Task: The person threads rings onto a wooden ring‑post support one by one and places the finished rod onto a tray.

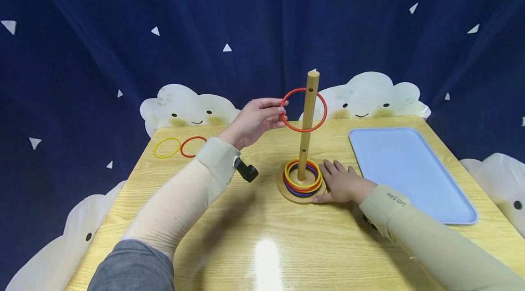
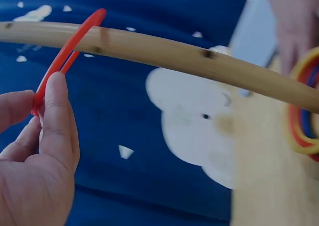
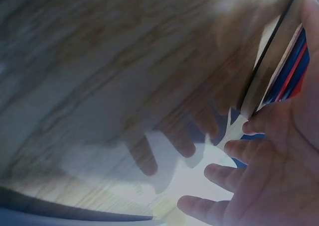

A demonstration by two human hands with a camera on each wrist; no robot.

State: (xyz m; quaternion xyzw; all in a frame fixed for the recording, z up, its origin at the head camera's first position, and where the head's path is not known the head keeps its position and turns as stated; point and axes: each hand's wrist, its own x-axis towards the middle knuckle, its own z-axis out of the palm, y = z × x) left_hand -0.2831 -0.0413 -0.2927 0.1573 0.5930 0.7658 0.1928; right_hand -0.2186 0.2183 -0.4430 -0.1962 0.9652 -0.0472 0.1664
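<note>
My left hand (image 1: 258,120) pinches a red ring (image 1: 324,118) at its left side, between thumb and fingers. That ring encircles the upper part of an upright wooden pole (image 1: 306,140); its near edge crosses in front of the pole and its far edge passes behind. In the left wrist view the red ring (image 2: 62,56) tilts across the pole (image 2: 164,52). Yellow, red and blue rings (image 1: 319,184) lie stacked around the pole's foot on a round wooden base (image 1: 293,197). My right hand (image 1: 342,184), fingers spread, rests at the base's right edge.
A yellow ring (image 1: 155,150) and another red ring (image 1: 182,149) lie at the table's back left, the red one partly behind my left arm. To the right is a light blue tray (image 1: 410,168). A dark blue curtain (image 1: 254,17) hangs behind the wooden table (image 1: 229,245).
</note>
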